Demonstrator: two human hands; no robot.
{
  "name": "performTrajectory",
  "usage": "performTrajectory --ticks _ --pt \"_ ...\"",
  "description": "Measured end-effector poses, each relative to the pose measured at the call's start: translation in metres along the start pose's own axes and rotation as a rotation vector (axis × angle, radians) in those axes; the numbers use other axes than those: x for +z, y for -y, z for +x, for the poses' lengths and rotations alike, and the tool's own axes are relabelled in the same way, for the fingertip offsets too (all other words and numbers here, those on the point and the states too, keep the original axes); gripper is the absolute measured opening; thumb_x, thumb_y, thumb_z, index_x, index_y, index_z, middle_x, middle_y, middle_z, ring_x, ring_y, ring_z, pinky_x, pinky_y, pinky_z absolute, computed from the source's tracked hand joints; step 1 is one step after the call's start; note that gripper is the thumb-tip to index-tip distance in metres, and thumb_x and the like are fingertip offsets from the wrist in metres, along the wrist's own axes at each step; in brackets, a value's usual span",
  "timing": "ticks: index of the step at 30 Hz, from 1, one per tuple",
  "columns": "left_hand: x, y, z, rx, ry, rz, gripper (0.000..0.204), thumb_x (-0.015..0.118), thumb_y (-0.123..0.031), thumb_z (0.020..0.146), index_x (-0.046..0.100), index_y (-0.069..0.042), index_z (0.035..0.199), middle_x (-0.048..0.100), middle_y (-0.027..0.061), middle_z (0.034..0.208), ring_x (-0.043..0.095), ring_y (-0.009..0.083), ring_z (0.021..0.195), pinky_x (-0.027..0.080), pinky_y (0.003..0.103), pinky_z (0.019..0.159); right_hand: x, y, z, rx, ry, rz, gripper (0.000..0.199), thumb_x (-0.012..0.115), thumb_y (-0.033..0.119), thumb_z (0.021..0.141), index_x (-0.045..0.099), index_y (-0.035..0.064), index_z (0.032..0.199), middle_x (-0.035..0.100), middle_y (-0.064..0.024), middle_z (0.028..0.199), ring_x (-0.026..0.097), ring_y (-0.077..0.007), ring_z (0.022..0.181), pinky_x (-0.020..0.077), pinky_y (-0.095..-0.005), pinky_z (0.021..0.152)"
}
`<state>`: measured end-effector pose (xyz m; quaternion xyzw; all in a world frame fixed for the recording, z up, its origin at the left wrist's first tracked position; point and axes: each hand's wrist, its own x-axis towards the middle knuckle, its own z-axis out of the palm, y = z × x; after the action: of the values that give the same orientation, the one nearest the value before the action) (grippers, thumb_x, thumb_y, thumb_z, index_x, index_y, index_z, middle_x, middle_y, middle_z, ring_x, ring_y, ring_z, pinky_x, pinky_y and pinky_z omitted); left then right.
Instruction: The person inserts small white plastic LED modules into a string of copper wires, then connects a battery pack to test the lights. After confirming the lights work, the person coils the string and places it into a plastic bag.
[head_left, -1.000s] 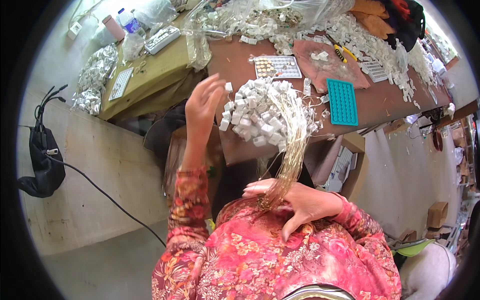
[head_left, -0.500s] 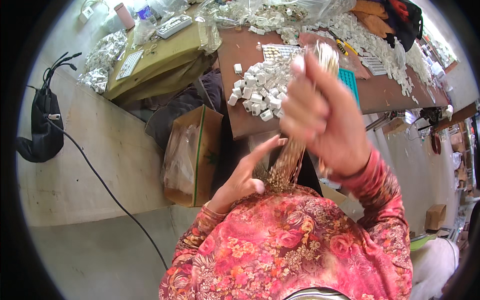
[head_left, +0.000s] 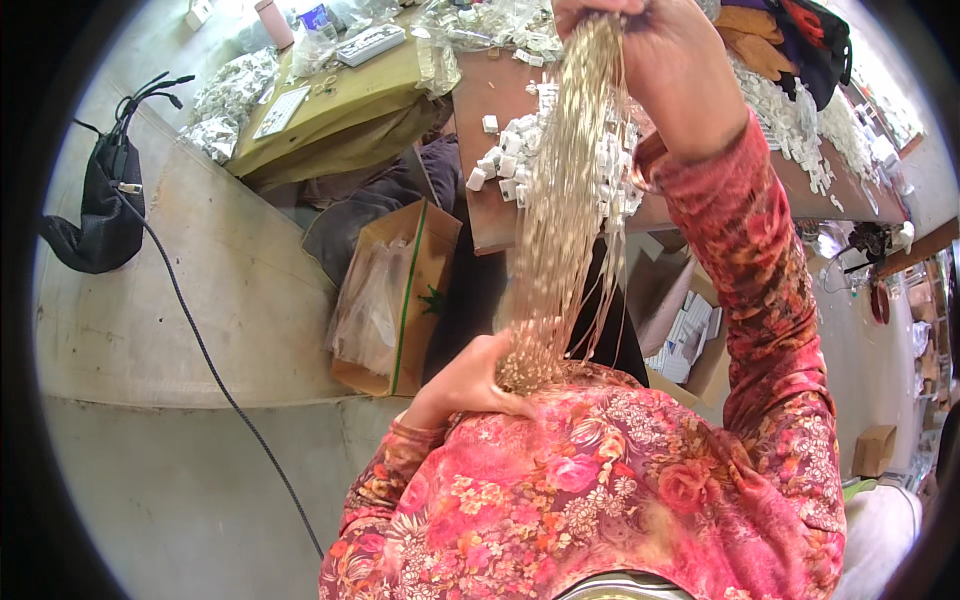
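The right hand (head_left: 665, 55) is raised high at the far edge of the view, fingers closed tight around the top of a bundle of thin pale wires (head_left: 565, 220). The bundle hangs straight down from that fist, fanning a little as it drops. Its lower ends rest against the person's chest, where the left hand (head_left: 470, 385) is cupped against them, fingers curled together and touching the tips. Whether that hand actually grips the ends or only steadies them I cannot tell. Both arms wear a red flowered sleeve (head_left: 760, 290).

Behind the hanging bundle stands a brown table (head_left: 480, 200), and on it lies a heap of small white plastic blocks (head_left: 510, 160), some right at the near edge. More white pieces (head_left: 800, 120) are spread along the right part of the table. Below the table's left corner, an open cardboard box (head_left: 410, 300) stands on the floor, with clear plastic bags (head_left: 370, 305) in it. Further left and far off, a stack of flat cardboard (head_left: 330, 115) carries a white power strip (head_left: 370, 45). On the far left, a black bag (head_left: 100, 210) lies on the concrete floor, and a black cable (head_left: 210, 370) runs from it toward the near side.
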<state>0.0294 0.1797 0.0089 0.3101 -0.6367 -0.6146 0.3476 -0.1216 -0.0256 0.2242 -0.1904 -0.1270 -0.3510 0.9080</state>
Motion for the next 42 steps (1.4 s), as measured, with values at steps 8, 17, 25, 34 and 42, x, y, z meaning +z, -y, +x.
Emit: performTrajectory --ticks 8,17,25,34,42 --pt "0.012 0.001 -0.045 -0.03 -0.211 -0.023 0.084 0.089 -0.044 0.053 0.06 -0.001 0.12 0.057 0.0126 0.123 0.053 0.0243 0.113 0.036 0.041 0.101 0.003 -0.002 0.023 -0.089 0.051 0.019 0.028 0.037 0.027 0.103 0.05 0.0022 0.096 0.04 0.0006 0.062 0.043 -0.013 0.058 0.0422 -0.0276 0.058" --pt "0.01 0.011 -0.074 -0.122 -0.403 0.311 0.026 0.082 -0.001 0.064 0.062 -0.004 0.08 0.066 0.0064 0.089 0.062 0.0159 0.085 0.05 0.031 0.079 0.006 -0.007 0.028 -0.165 0.003 -0.028 0.028 0.041 0.028 0.101 0.052 0.0024 0.099 0.045 -0.0014 0.066 0.048 -0.0147 0.064 0.0454 -0.028 0.062" --pt "-0.044 -0.002 -0.139 -0.007 -1.269 0.669 0.016 0.069 -0.009 0.084 0.063 -0.001 0.096 0.063 0.0048 0.087 0.058 0.0117 0.073 0.047 0.024 0.064 0.014 -0.011 0.012 -0.272 -0.079 -0.14 0.028 0.045 0.029 0.1 0.055 0.0026 0.102 0.05 -0.0031 0.07 0.053 -0.0163 0.069 0.0483 -0.0284 0.066" --pt "-0.157 -0.065 -0.057 0.763 -1.608 0.736 0.026 0.055 -0.024 0.095 0.06 -0.002 0.11 0.059 0.0031 0.089 0.052 0.0072 0.074 0.046 0.024 0.069 0.024 -0.015 -0.041 -0.304 -0.257 -0.28 0.031 0.048 0.03 0.099 0.055 0.0011 0.11 0.056 -0.0037 0.073 0.058 -0.016 0.07 0.0504 -0.0268 0.066" --pt "-0.189 -0.164 0.036 1.315 -1.452 0.031 0.03 0.05 -0.02 0.097 0.051 -0.002 0.121 0.03 -0.0056 0.065 0.032 0.0054 0.059 0.043 0.026 0.065 0.009 -0.016 -0.096 -0.009 -0.148 -0.142 0.047 0.052 0.036 0.097 0.044 -0.0045 0.119 0.06 -0.0085 0.086 0.059 -0.0259 0.092 0.0462 -0.0401 0.093"
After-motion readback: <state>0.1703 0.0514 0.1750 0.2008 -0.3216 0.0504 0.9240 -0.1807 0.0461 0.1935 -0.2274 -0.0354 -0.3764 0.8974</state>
